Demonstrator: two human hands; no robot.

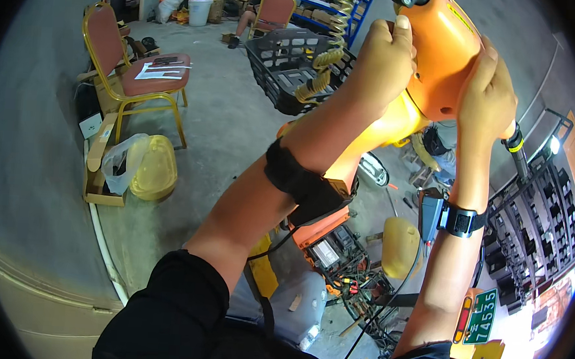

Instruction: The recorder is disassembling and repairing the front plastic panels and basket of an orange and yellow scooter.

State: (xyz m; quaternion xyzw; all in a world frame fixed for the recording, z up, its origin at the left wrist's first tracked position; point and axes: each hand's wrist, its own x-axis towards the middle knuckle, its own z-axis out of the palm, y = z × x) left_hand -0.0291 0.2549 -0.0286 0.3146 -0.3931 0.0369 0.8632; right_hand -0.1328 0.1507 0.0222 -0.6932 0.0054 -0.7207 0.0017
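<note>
Both arms are raised toward the far side of the scene, gripping a glossy orange moulded plastic body panel (439,53) that sits up at the far right. The left hand (383,63) wraps over the panel's left edge, fingers pressed together and curled around the rim, thumb lying along it. The right hand (485,100) clasps the panel's right edge from the other side, fingers together and flat on the orange surface, so the panel is held between the two palms. A black wrist strap with a device (304,184) circles the left forearm, and a smaller black band (461,220) sits on the right wrist.

Just left of the left hand hangs a yellowish coiled cable (326,55), close to the knuckles. Behind it, farther off, stands a black plastic lattice crate (289,66). Below the arms lies an opened orange vehicle frame with exposed wiring and a battery compartment (336,249), crowding the near right; a green number plate (480,316) shows at its near edge.

The left side is roomier: bare grey concrete floor (224,128) runs out to a gold-framed chair with a red cushion (142,69) carrying papers, and a yellow rounded plastic cover (153,169) beside a clear bag, well apart from the hands.
</note>
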